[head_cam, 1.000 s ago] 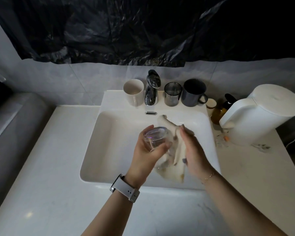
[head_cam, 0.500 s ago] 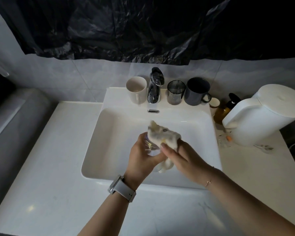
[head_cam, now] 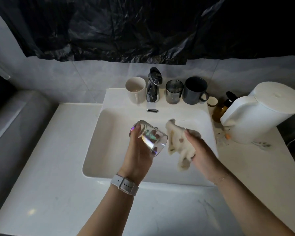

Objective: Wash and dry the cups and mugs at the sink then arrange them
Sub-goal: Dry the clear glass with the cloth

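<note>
**Glass and cloth held apart over the basin**

The left hand point(head_cam: 138, 150) grips a clear glass cup point(head_cam: 148, 137) over the middle of the sink point(head_cam: 95, 150), fingers curled round its far side and thumb on the near wall. The cup is tilted, mouth toward four o'clock, probably so the opening faces the cloth and any drips fall into the basin. The right hand point(head_cam: 203, 150), at three o'clock from the cup, pinches a crumpled pale cloth point(head_cam: 179, 143) between thumb and curled fingers; cloth and cup are just beside each other, whether touching I cannot tell. This looks like the drying step.

On the sink's back ledge at twelve o'clock, a white mug point(head_cam: 135, 90) stands left of the tap point(head_cam: 153, 86); a smoky glass tumbler point(head_cam: 174, 93) and a dark mug point(head_cam: 195, 90) stand right of it, upright, likely out of the splash. On the bench point(head_cam: 49, 167) at two o'clock sits a white kettle point(head_cam: 262, 111).
</note>
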The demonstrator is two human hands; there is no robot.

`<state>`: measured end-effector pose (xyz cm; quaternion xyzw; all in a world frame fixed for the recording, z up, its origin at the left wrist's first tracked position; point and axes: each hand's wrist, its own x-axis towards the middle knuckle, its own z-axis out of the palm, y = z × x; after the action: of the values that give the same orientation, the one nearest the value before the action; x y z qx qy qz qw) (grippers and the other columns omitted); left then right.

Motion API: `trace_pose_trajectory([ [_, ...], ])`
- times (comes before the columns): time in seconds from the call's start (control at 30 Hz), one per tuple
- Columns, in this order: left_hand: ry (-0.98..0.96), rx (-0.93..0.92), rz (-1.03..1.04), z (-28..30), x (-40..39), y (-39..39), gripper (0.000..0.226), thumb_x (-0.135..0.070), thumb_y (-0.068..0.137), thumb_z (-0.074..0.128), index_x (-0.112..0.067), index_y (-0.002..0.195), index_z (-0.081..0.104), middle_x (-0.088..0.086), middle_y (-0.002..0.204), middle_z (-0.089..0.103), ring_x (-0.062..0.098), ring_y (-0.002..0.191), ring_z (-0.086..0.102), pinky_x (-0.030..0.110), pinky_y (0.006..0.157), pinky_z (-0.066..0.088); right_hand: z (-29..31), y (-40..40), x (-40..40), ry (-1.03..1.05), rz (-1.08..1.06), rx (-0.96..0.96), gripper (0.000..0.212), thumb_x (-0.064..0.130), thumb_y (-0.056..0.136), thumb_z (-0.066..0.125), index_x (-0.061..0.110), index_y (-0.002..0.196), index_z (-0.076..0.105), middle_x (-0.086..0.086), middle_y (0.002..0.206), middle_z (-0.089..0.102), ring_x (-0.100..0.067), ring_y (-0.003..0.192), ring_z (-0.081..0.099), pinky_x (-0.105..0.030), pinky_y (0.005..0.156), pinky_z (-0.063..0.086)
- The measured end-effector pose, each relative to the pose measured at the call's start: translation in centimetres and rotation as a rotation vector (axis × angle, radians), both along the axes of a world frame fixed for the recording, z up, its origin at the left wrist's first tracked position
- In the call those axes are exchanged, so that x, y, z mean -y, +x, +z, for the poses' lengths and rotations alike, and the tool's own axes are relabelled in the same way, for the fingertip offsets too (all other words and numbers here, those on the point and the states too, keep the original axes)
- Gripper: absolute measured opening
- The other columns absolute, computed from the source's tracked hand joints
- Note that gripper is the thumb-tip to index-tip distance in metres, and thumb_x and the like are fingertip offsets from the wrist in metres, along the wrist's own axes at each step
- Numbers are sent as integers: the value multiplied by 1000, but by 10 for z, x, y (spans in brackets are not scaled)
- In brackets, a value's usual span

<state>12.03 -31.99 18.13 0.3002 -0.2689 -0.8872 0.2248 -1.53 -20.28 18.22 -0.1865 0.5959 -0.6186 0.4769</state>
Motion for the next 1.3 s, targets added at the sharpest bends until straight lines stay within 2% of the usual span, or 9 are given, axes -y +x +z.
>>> trace_pose_trajectory([
  [0.1, 279, -89, 17, 0, -7, -10, 53, -46, 80, 73, -23, 121, 50, 3, 126, 57, 18, 103, 64, 25, 87, 45, -3, 22, 0, -43, -28, 39, 19, 47, 72, 62, 44, 87, 73, 6, 103, 67, -16, 101, 58, -36, 83, 39],
  [0.2, 538, -148, 98, -3, -13, -12, 80, -41, 72, 85, -15, 139, 50, 8, 143, 52, 25, 127, 55, 37, 104, 45, -1, 22, -4, -55, -125, -88, 20, 21, 85, 63, 32, 72, 73, 19, 66, 63, 4, 68, 58, -20, 65, 42],
  [0.33, 545, -21, 104, -1, -22, -4, 57, -41, 77, 78, -4, 117, 63, 27, 125, 62, 37, 108, 67, 42, 89, 57, 2, 16, -9, -103, -56, -260, 15, 20, 82, 66, 10, 92, 71, -9, 77, 70, -12, 70, 62, -22, 67, 47],
  [0.57, 133, 191, -83, 2, -38, 15, 50, -57, 88, 59, -13, 108, 71, 12, 114, 70, 25, 99, 67, 37, 95, 53, 4, 15, 4, 103, -16, -748, 34, 24, 95, 58, 27, 62, 50, 11, 46, 48, 5, 46, 49, -8, 49, 33],
  [0.73, -662, 471, -3, -4, -33, 42, 56, -59, 89, 56, -39, 140, 45, -9, 141, 54, 7, 131, 48, 30, 107, 40, 16, 15, 15, 136, 60, -830, 43, 19, 93, 59, 18, 55, 38, 5, 57, 39, -4, 52, 42, -18, 51, 35],
  [0.83, -1215, 405, -80, -2, -21, 61, 74, -38, 86, 72, -23, 148, 36, -15, 147, 44, -2, 135, 40, 14, 107, 32, 23, 20, 28, 128, 98, -828, 27, 14, 91, 59, 1, 67, 56, -14, 72, 57, -24, 71, 53, -30, 68, 43],
  [0.93, -1607, 596, -47, 0, -11, 69, 91, -47, 74, 78, -16, 148, 35, -21, 142, 42, 4, 130, 45, 18, 106, 34, 31, 34, 42, 89, 142, -888, 44, 11, 89, 58, 17, 51, 35, 2, 55, 35, -13, 56, 37, -28, 61, 36],
  [1.13, -1510, 822, 162, 2, 11, 91, 79, -44, 66, 88, -21, 131, 50, -10, 121, 58, -1, 103, 52, 4, 85, 40, 37, 65, 81, 48, 239, -802, 32, 26, 92, 60, -3, 77, 61, 6, 64, 50, -15, 71, 56, -24, 69, 44],
  [1.3, -1247, 810, 400, -13, 48, 132, 70, -55, 59, 79, -29, 115, 47, -16, 105, 58, 6, 96, 61, 18, 77, 49, 31, 82, 118, 87, 186, -507, 35, 33, 92, 59, -2, 84, 61, -1, 70, 51, -11, 66, 49, -21, 60, 40],
])
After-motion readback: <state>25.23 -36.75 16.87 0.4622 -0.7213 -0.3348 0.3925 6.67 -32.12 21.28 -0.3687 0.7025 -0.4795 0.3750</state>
